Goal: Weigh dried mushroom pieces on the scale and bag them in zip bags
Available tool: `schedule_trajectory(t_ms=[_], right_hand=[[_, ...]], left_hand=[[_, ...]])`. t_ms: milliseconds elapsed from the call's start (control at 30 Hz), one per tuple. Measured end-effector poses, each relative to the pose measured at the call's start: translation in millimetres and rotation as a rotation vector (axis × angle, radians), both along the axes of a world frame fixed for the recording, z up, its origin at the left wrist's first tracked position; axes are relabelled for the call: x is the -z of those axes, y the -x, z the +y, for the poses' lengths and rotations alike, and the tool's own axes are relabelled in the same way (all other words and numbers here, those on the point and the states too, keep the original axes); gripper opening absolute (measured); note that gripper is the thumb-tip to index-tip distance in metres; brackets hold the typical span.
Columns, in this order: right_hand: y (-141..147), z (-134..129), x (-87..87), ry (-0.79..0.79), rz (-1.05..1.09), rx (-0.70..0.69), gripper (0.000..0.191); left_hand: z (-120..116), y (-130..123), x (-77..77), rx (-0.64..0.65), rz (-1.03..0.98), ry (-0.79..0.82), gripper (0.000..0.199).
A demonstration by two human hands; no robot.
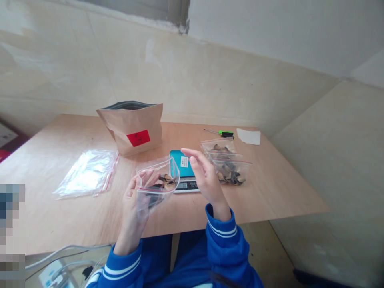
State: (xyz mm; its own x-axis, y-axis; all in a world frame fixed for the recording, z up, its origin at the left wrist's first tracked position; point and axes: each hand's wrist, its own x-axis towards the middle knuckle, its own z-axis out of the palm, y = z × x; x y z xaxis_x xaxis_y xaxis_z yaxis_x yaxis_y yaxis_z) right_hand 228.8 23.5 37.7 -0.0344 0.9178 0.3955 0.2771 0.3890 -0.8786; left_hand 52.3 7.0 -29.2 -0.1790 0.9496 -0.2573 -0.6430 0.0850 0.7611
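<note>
My left hand (135,200) holds up an open clear zip bag (154,200) with dark and tan dried pieces (168,182) inside. Just right of that bag, my right hand (204,174) is raised over the right side of a digital scale (186,186) with a teal top (177,164) and a small white label. Its fingers are extended, with nothing in them. The bag and my right hand cover parts of the scale. Filled zip bags (232,172) of similar pieces lie close by on the right.
A brown paper pouch (120,128) with a red label stands open at the back left. Flat clear bags (87,172) lie on the wooden table (282,192). A green-black screwdriver (225,133) and white paper (249,137) are at the back right. Cables (66,250) hang below.
</note>
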Motion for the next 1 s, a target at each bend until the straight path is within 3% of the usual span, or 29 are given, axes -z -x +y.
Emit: schedule_trajectory(t_ms=[233, 333, 533, 633, 833, 1000], right_hand=[[1, -11, 18.7, 0.138, 0.06, -0.082, 0.034], [4, -14, 19.7, 0.124, 0.192, 0.016, 0.026], [4, -10, 20.8, 0.057, 0.417, 0.327, 0.031], [6, -8, 21.6, 0.016, 0.432, 0.413, 0.034], [9, -13, 36.0, 0.07, 0.426, 0.37, 0.036], [6, -16, 52.8, 0.172, 0.424, 0.283, 0.035]], left_hand=[[1, -2, 0.6, 0.215, 0.002, 0.039, 0.038], [1, 1, -7.6, 0.331, 0.019, -0.044, 0.036], [6, 10, -27.6, 0.443, 0.052, -0.162, 0.069], [7, 7, -27.0, 0.357, 0.201, -0.273, 0.062], [3, -1, -12.4, -0.066, 0.485, -0.289, 0.042], [-3, 4, -11.6, -0.185, 0.566, -0.315, 0.037]])
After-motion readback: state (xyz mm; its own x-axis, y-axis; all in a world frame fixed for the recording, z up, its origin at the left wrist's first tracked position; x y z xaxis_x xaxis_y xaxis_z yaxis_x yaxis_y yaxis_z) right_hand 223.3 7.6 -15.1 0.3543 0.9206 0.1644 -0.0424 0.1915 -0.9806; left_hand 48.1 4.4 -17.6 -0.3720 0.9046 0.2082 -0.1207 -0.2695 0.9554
